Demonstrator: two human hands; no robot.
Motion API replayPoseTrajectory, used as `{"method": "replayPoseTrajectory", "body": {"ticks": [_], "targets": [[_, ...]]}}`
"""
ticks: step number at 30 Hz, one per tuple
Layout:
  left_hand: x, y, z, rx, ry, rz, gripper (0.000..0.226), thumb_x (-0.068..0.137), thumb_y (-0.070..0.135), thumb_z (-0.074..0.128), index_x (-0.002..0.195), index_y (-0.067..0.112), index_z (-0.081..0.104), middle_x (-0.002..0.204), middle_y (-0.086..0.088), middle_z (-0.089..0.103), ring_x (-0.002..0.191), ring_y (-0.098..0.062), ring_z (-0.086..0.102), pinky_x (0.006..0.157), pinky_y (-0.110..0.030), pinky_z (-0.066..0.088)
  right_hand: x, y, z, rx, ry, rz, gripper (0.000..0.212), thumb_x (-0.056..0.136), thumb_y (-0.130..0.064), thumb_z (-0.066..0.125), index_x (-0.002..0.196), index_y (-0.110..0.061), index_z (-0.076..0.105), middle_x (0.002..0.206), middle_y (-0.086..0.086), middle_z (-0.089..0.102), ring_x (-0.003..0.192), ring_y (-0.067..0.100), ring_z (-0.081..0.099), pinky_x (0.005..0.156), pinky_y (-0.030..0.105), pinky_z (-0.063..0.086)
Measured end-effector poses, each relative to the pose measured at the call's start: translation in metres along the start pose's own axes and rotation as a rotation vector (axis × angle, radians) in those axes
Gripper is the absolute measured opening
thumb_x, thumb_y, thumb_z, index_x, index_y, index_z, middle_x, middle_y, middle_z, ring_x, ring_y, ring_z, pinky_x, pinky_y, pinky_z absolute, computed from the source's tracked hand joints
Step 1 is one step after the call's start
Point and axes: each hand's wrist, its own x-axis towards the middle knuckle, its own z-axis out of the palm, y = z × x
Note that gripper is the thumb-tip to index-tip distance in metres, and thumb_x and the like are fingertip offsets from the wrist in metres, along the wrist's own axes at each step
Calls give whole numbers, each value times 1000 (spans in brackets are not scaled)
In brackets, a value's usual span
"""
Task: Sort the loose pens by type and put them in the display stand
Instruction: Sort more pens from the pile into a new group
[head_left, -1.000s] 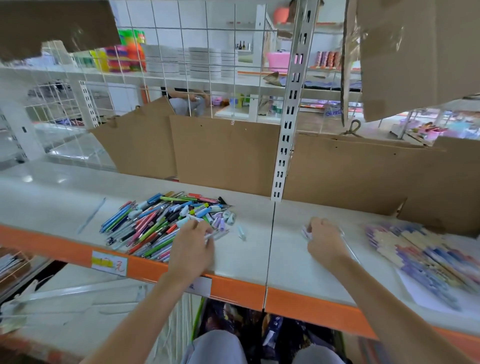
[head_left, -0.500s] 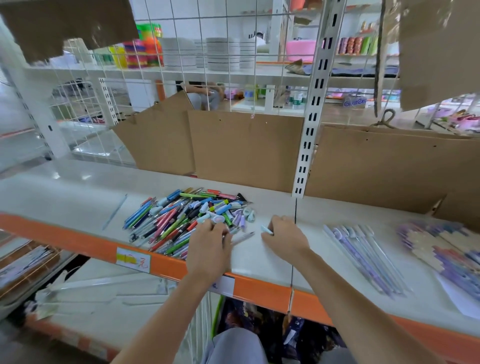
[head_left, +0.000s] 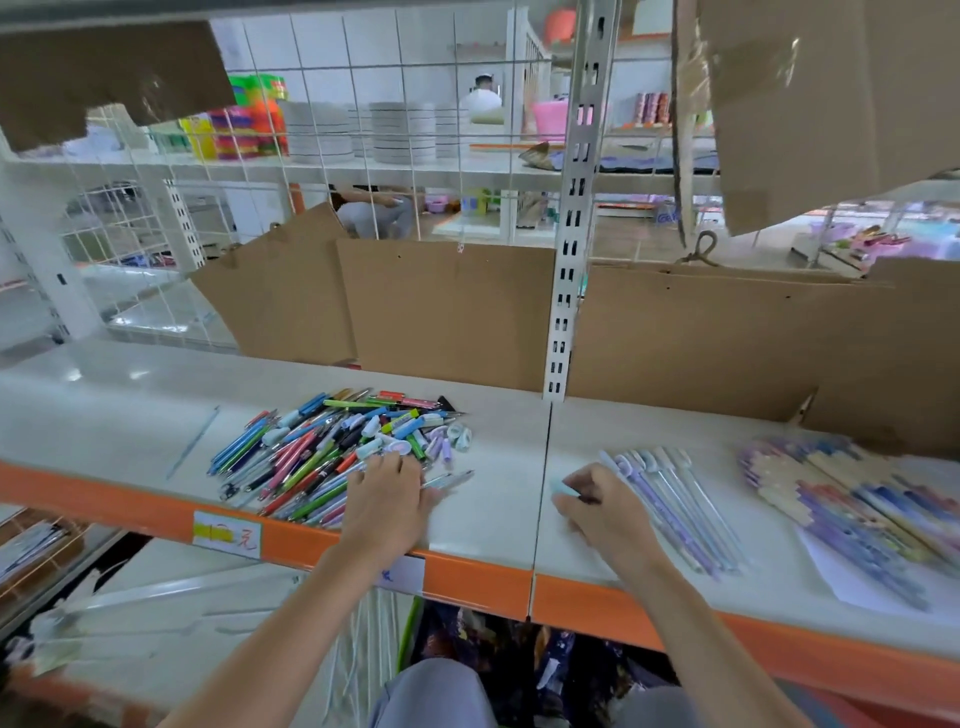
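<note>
While your right hand (head_left: 602, 512) curls its fingers around a pale blue cap end, your left hand (head_left: 387, 499) lies fingers-down on the pen pile (head_left: 332, 452) at ten o'clock; its grip is hidden. Pens are light, stiff, slippery: pinch mid-barrel. Sorted lilac pens (head_left: 675, 504) lie at three o'clock.

Loose pens (head_left: 332, 452): mixed-colour heap, near-left on shelf, lying crisscross. Lilac-and-pale-blue capped pens (head_left: 675, 509): sorted row, flat, side by side, right of shelf seam, caps pointing far-left
</note>
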Motion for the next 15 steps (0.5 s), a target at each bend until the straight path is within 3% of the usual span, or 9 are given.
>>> {"method": "replayPoseTrajectory", "body": {"ticks": [2,5,7,10,13,15], "targets": [[1,3,-2,24,62,23,29,99,42,40,108,19,54,109,1,51,106,-18,47,92,-34,34,0,1,0,18,3,-7,2,90,-21,59,88,-20,58,72,-2,62,60,8,52,59,23,39],[4,16,-5,-22,293,125,17,82,24,73,77,13,61,76,-3,55,71,-24,56,64,-36,44,1,1,-1,54,4,7,6,91,-22,57,88,-20,61,70,-3,59,58,6,50,55,20,37],[3,33,-7,-97,362,190,18,76,19,77,70,12,60,67,-2,55,62,-25,55,55,-34,45,1,0,-2,97,2,7,8,92,-19,55,89,-19,62,69,-3,57,54,3,49,53,18,37],[-3,60,-10,-165,357,286,12,84,21,68,78,13,63,67,0,56,59,-23,57,48,-29,39,0,0,-4,193,23,13,10,93,-15,53,89,-16,62,65,-2,52,49,4,45,48,16,38],[-8,68,-2,-250,224,226,24,100,35,41,103,20,59,90,-1,55,72,-24,60,55,-27,34,0,1,-4,246,50,37,12,94,-14,50,89,-16,60,62,1,52,53,11,46,53,23,39],[-9,63,2,-307,203,234,30,101,38,35,112,23,58,97,2,53,78,-21,60,57,-27,35,1,1,-3,276,61,56,13,94,-13,48,88,-15,59,63,2,53,55,12,47,53,25,39]]}}
